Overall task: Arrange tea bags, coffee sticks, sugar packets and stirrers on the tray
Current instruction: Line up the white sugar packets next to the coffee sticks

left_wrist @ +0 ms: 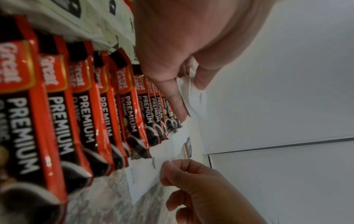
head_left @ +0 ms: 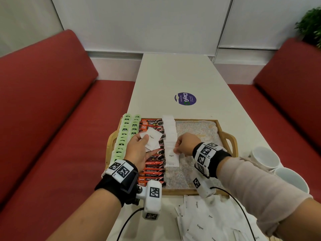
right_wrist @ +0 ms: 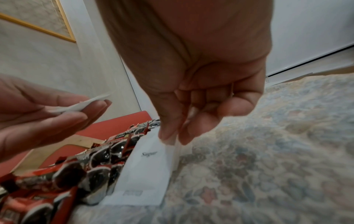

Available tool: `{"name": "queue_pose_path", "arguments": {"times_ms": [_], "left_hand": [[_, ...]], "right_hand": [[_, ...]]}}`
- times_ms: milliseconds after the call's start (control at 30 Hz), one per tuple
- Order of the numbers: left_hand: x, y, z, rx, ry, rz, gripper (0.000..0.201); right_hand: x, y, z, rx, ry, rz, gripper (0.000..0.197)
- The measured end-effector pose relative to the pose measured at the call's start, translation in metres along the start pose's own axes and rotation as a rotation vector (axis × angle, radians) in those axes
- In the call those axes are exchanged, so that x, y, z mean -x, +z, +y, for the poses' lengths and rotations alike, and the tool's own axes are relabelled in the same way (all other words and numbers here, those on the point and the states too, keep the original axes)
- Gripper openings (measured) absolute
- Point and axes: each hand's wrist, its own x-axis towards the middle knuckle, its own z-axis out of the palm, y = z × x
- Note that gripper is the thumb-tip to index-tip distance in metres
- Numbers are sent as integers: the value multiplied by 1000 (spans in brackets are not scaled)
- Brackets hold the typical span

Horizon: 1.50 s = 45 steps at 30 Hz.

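A wooden tray [head_left: 225, 131] with a floral liner holds rows of green tea bags [head_left: 124, 136], red coffee sticks [head_left: 152, 169] and a column of white sugar packets [head_left: 169, 129]. My left hand [head_left: 139, 145] hovers over the coffee sticks and holds a small stack of sugar packets [head_left: 152, 139] between thumb and fingers. My right hand [head_left: 178, 149] pinches the right edge of one sugar packet [head_left: 171, 158] lying at the near end of the white column; in the right wrist view thumb and forefinger [right_wrist: 168, 133] clamp that packet [right_wrist: 145, 171]. No stirrers are visible.
Loose sugar packets [head_left: 205, 221] lie heaped on the white table [head_left: 173, 75] near the tray's front edge. Two white cups [head_left: 265, 157] stand right of the tray. Red benches [head_left: 52, 119] flank the table. A round purple sticker [head_left: 185, 99] lies beyond the tray.
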Motion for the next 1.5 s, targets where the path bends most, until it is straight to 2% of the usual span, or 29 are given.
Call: {"name": "queue_pose_path", "arguments": {"times_ms": [100, 167, 233, 367, 433, 633, 767, 933, 1133, 1300, 1500], "left_hand": [[1, 1, 0, -12, 1, 6, 14], [2, 2, -1, -20, 11, 3, 16], [4, 4, -2, -36, 20, -3, 15], [10, 8, -4, -36, 30, -38, 10], [14, 9, -4, -43, 40, -51, 8], [19, 5, -4, -69, 44, -13, 18], [24, 0, -3, -73, 35, 33, 18], [26, -1, -4, -102, 23, 50, 17], [26, -1, -5, -100, 13, 61, 20], [25, 1, -5, -104, 5, 56, 22], [24, 1, -2, -89, 0, 58, 17]], "right_hand": [[2, -5, -2, -17, -46, 87, 24], [9, -9, -6, -169, -123, 131, 29], [19, -12, -15, -324, -180, 104, 36], [31, -12, -21, -427, -239, 82, 22], [32, -10, -20, -444, -238, 106, 21], [35, -12, -13, -627, -190, 171, 16], [35, -17, -1, -508, -161, 227, 18], [35, -14, 14, -294, -55, 100, 14], [32, 4, 14, -171, -16, 14, 9], [25, 9, 7, -155, -10, 26, 11], [18, 3, 3, -128, -42, 123, 8]]}}
